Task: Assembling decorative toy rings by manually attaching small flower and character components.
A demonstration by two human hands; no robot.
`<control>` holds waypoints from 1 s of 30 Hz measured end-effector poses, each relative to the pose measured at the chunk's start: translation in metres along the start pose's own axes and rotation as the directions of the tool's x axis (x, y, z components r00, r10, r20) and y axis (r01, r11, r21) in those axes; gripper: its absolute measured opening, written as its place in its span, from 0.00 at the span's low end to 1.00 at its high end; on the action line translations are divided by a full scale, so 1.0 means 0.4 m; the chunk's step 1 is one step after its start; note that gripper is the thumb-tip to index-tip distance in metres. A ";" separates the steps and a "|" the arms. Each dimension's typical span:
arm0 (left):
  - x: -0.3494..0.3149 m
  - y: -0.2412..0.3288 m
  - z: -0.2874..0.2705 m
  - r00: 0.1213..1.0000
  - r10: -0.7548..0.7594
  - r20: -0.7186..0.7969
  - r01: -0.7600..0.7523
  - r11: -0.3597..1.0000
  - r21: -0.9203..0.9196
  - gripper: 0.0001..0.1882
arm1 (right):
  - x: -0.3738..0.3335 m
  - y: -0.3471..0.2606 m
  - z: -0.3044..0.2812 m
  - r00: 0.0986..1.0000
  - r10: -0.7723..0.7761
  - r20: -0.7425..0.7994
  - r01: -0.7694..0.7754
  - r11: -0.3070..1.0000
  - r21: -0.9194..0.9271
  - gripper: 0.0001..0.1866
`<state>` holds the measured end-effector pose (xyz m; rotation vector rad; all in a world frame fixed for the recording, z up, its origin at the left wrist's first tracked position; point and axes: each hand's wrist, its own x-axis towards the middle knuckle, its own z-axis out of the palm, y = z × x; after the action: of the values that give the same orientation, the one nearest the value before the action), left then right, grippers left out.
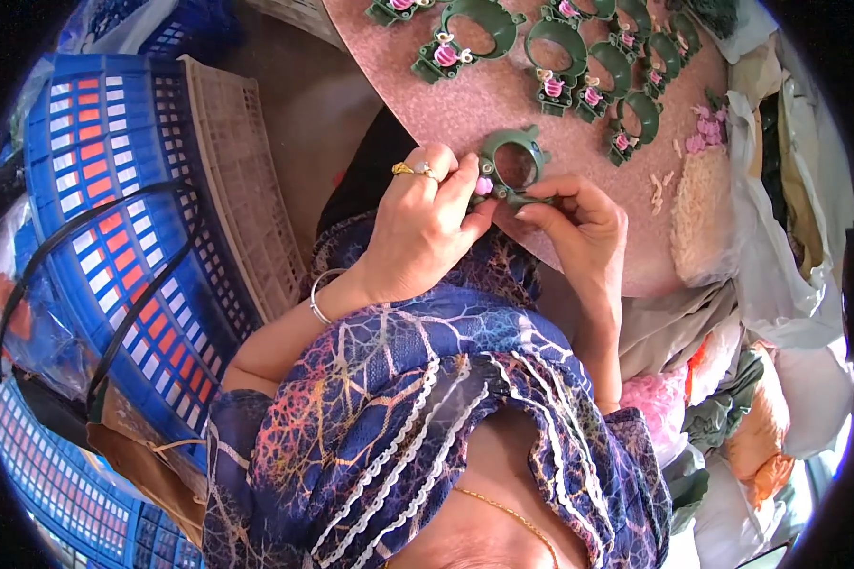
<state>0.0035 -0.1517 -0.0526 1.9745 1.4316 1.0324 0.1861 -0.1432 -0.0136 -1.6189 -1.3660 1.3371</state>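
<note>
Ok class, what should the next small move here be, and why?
Probably press the pink piece firmly against the green ring: the left hand is right beside it, the right hand holds the ring's lower edge, and other green rings on the table carry similar pink pieces.

Green ring part [491,150] | hoop outermost, held at near end | pink piece [484,186] lower left, seemingly attached
</note>
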 end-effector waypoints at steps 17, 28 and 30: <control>0.006 -0.014 -0.010 0.992 0.096 0.077 -0.099 0.995 0.026 0.25 | 0.062 -0.124 0.004 0.949 -0.107 0.298 0.265 0.781 -0.565 0.09; 0.019 0.006 -0.011 0.996 0.086 0.037 -0.087 0.995 0.045 0.23 | 0.174 -0.054 -0.213 0.690 -0.598 -0.409 0.182 0.690 -0.701 0.06; 0.016 0.003 0.001 0.995 0.094 0.035 -0.096 0.993 0.072 0.23 | 0.224 -0.031 -0.281 0.662 -0.604 -0.443 0.155 0.689 -0.707 0.06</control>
<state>0.0055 -0.1461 -0.0502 2.1205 1.3887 0.9976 0.2839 -0.0388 0.0034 -1.7644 -1.6367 -0.0470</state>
